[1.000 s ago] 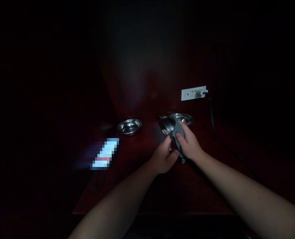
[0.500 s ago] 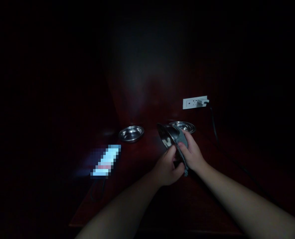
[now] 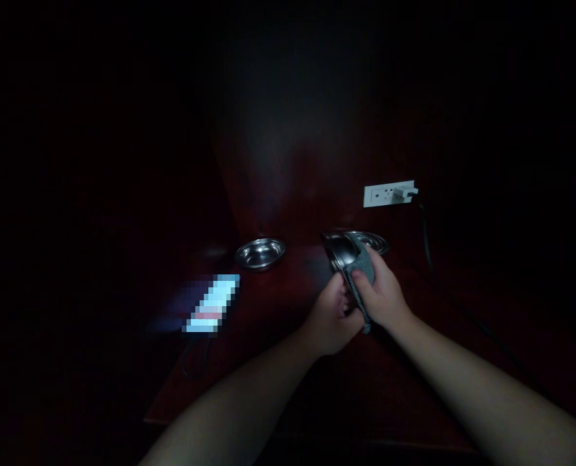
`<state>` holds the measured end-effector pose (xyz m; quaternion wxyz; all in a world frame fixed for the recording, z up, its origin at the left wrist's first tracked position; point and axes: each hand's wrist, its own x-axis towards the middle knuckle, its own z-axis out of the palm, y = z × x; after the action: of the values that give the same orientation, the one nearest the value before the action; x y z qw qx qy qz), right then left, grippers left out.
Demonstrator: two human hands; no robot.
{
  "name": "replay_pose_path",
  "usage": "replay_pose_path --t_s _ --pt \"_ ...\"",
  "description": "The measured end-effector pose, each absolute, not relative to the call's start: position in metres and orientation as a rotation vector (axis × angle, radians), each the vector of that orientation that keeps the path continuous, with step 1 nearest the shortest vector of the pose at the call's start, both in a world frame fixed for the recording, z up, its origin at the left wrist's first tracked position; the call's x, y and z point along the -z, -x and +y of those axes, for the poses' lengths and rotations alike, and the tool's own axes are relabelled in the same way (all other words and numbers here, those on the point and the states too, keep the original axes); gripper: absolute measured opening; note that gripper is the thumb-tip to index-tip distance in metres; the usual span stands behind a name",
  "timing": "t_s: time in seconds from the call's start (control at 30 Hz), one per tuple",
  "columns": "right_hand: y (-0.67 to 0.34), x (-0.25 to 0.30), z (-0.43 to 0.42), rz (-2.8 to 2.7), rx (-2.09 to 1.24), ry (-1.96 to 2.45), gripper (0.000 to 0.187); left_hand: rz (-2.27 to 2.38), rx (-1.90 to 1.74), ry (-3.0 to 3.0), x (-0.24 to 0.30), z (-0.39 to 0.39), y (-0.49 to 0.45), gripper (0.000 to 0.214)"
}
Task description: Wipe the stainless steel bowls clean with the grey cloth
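A shiny metal bowl [image 3: 340, 251] is held tilted on its side between my hands, above the dark red table. My right hand [image 3: 384, 290] presses a grey-green cloth [image 3: 362, 266] against the bowl's outer side, thumb on top. A strip of the cloth hangs down toward my left wrist. My left hand [image 3: 334, 316] is closed at the bowl's lower rim; its fingertips are partly hidden. Behind the held bowl sits a metal dish [image 3: 378, 242], partly covered by it. Another metal dish [image 3: 260, 254] stands farther left.
A lit, pixelated phone-like screen [image 3: 213, 304] lies at the left, with a thin cable [image 3: 187, 362] below it. On the back wall, a white power outlet [image 3: 382, 194] holds a plug whose dark cord [image 3: 428, 249] runs down to the right. The table edge [image 3: 159, 404] is near me.
The held bowl has turned, so less of its inside shows and more of the cloth is visible. My hands stay close together. The whole view has shifted slightly.
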<state>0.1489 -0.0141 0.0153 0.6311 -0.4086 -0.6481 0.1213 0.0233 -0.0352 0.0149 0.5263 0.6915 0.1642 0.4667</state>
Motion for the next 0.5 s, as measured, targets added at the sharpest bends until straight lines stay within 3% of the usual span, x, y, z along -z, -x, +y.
replay_pose_path --t_s 0.3,0.5 --pt "-0.155 -0.013 -0.008 -1.68 -0.077 0.915 0.064 0.306 -1.255 -1.357 -0.019 -0.029 -0.024 0.058" --pt "-0.155 -0.013 -0.007 -1.683 -0.08 0.902 0.061 0.252 -1.178 -1.35 -0.017 -0.025 -0.022 0.069"
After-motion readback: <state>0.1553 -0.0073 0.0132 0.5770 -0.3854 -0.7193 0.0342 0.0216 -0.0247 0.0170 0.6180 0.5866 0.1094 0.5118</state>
